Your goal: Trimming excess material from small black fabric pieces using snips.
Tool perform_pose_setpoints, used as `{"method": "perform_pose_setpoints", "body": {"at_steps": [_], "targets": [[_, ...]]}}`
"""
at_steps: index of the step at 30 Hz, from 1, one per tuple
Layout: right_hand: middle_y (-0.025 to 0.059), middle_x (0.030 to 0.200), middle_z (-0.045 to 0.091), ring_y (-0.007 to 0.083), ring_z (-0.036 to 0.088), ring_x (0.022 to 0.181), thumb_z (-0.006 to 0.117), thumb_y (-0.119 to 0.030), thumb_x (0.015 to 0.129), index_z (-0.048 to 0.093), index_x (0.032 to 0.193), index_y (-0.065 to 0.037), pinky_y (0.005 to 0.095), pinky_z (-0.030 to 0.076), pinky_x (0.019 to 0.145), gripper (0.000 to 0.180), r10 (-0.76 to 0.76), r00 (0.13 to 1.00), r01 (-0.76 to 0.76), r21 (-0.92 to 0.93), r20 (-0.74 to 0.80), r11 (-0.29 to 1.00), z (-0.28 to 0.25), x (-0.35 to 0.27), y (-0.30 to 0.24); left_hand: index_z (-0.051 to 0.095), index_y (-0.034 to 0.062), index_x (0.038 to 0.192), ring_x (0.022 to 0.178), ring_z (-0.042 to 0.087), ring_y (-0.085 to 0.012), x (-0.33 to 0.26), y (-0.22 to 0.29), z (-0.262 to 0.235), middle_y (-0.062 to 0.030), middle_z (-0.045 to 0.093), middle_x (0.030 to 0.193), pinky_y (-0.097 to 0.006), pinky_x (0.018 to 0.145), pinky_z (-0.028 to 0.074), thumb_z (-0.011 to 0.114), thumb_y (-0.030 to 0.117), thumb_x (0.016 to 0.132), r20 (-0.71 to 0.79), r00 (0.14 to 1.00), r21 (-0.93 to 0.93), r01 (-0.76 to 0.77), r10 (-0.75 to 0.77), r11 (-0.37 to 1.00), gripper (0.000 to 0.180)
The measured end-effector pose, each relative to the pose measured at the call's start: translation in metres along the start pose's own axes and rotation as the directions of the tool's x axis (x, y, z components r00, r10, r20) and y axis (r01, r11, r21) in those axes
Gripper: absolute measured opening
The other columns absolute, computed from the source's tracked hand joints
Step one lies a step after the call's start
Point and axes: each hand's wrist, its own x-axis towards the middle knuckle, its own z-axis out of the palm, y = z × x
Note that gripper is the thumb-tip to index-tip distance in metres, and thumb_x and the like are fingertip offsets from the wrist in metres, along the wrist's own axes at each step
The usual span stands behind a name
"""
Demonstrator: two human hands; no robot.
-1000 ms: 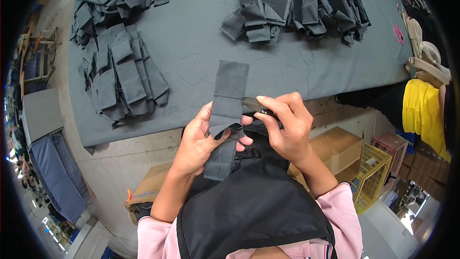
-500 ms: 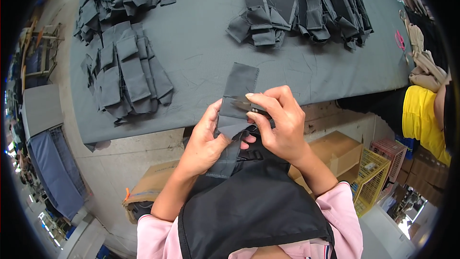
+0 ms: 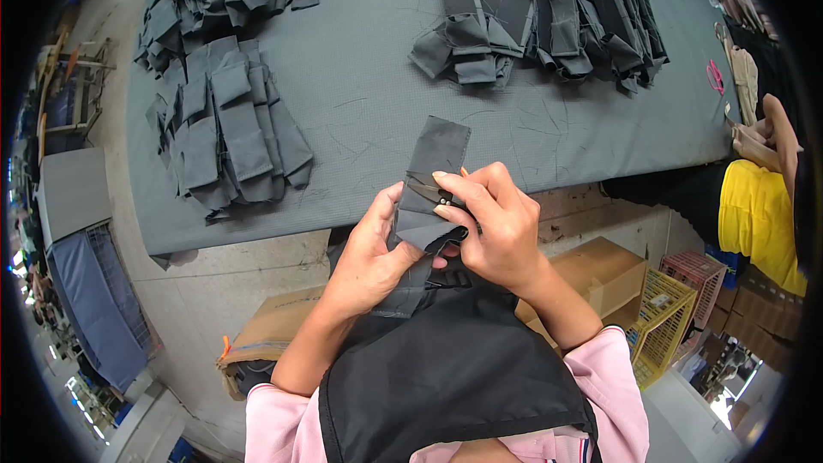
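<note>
My left hand [image 3: 369, 255] is closed on a grey fabric strip [image 3: 439, 147], thumb on top and some fingertips showing beneath. The strip's far end reaches out over the table edge; a fold bunches near my thumb and its tail hangs down by my apron. Between thumb and fingers, my right hand [image 3: 501, 225] grips small thread snips [image 3: 441, 196]. Their dark blades lie over the strip, pointing left. Whether they cut a thread there is too small to tell.
Piles of grey fabric pieces [image 3: 231, 124] lie on the cloth-covered table [image 3: 360, 146] at left, with more strips [image 3: 557, 26] at far right. Pink-handled scissors [image 3: 715, 76] rest near the right edge. Below stand cardboard boxes [image 3: 591, 279] and a yellow crate [image 3: 664, 309]. A person in yellow [image 3: 754, 219] is at right.
The snips have closed up, their blades nearer together, and my right hand has shifted slightly left and down. The strip has moved a little right. At right, the other person's arm has come further in.
</note>
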Motion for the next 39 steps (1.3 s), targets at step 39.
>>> {"method": "perform_pose_setpoints", "body": {"at_steps": [39], "targets": [[0.0066,0.077,0.049,0.0191,0.054,0.055,0.072,-0.005,0.066,0.061,0.093,-0.004,0.0298,0.042,0.048,0.029,0.146,0.984,-0.145,-0.009,0.101,0.989,-0.012,-0.01,-0.02,0.042,0.004,0.127,0.094,0.061,-0.0166,0.018,-0.006,-0.009,-0.0145,0.059,0.116,-0.03,0.08,0.052,0.054,0.019,0.094,-0.199,0.978,-0.099,-0.089,0.068,0.991,0.038]]}}
